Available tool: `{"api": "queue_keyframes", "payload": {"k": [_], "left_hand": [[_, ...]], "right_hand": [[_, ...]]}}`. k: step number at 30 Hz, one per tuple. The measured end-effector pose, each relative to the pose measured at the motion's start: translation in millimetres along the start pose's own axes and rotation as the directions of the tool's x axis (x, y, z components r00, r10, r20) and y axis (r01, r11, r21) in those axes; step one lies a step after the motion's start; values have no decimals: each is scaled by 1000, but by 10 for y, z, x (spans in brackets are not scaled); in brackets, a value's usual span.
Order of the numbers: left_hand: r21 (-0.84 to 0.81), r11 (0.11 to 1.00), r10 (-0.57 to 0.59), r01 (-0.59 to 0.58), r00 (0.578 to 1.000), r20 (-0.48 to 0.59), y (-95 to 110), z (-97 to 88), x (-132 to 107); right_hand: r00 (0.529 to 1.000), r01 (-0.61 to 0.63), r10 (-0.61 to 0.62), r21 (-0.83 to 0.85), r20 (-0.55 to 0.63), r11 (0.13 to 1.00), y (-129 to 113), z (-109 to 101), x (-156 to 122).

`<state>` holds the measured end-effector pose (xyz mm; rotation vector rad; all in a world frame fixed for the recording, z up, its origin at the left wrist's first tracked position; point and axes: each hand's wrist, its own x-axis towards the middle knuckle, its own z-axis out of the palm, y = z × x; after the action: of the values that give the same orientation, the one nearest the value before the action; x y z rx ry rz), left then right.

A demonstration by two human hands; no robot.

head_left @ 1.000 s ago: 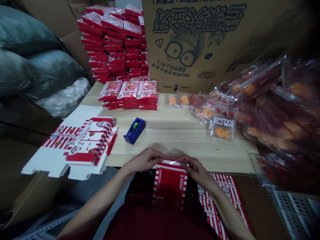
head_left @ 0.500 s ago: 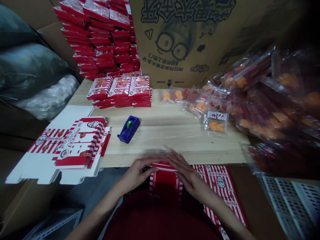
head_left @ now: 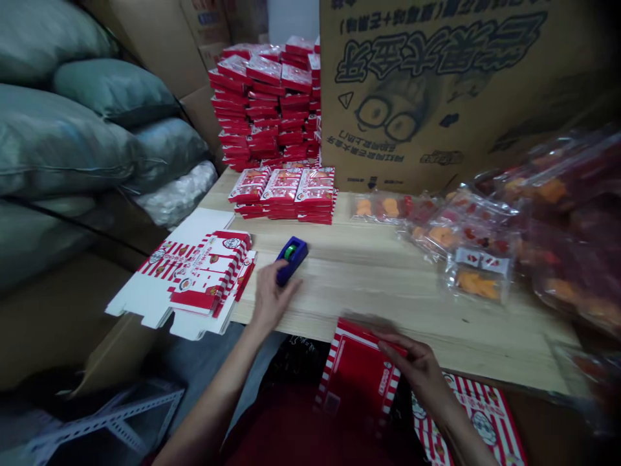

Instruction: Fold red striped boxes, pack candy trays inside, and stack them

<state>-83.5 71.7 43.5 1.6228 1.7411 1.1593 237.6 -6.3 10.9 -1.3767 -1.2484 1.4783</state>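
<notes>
Right hand point(head_left: 421, 374): fingers curled over the top edge of a red-and-white printed paperboard box point(head_left: 359, 382), grasping it, the edge motion-blurred. The box, flat-sided and striped along its borders, is tilted at the near edge of the table, its lower part below that edge and in front of the person's dark red shirt point(head_left: 284, 433). Left hand point(head_left: 274, 296): fingers partly spread, tips touching the near end of a blue tape dispenser point(head_left: 291, 260) with a green-cored roll; whether they grip it, one cannot tell. A wide gap separates the hands. Just left of the dispenser, a stack of flat die-cut box blanks point(head_left: 194, 278) with white tabbed edges overhangs the table's left edge. Pale wood-grain tabletop point(head_left: 388, 285) spans the space rightward to clear plastic bags of orange and red sweets point(head_left: 478, 278), slippery-looking and heaped higher at the right. Behind the dispenser sit rows of finished boxes point(head_left: 281, 194), backed by a taller red pile point(head_left: 266, 103) and an upright corrugated carton point(head_left: 427, 84) printed with a bespectacled cartoon face. Bulging grey-green sacks point(head_left: 87, 129) line the left. A flat striped printed sheet point(head_left: 470, 414) lies lower right, below the table's near edge.
</notes>
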Motion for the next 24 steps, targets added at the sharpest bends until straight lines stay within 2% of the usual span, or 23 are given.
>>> {"api": "queue_keyframes", "payload": {"k": [1,2,5,7,9,11,13,14,18,24], "left_hand": [[35,997,-67,71,994,-83,-87,-106,140],[30,988,-151,154,986,-75,-172,-196,273],[-16,964,-264,265,963,59,-365,-341,551],[-67,950,-294,305,946,135,-415,-343,619],[-131,934,-310,333,936,169,-413,-306,627],[-201,916,-318,347,934,165,-386,-266,614],[-266,896,-328,357,933,147,-361,-247,603],[-294,885,-335,362,932,140,-356,-247,597],[-369,852,-355,372,928,118,-408,-284,514],[-335,888,-329,315,944,14,-635,-301,210]], "right_hand": [[1000,0,0,4,0,1000,-10,-20,-23],[1000,15,-15,-5,-3,1000,-38,-38,-40],[987,136,-142,-87,-75,987,-230,-84,-52],[949,240,-264,-144,-174,960,-421,-105,-25],[877,347,-390,-191,-282,918,-612,-100,28],[776,458,-525,-258,-351,850,-754,-50,109],[694,545,-634,-327,-341,772,-825,41,208],[672,572,-670,-353,-316,740,-836,94,257],[664,601,-713,-407,-225,688,-804,255,379],[650,584,-730,-476,-210,657,-798,300,358]]}}
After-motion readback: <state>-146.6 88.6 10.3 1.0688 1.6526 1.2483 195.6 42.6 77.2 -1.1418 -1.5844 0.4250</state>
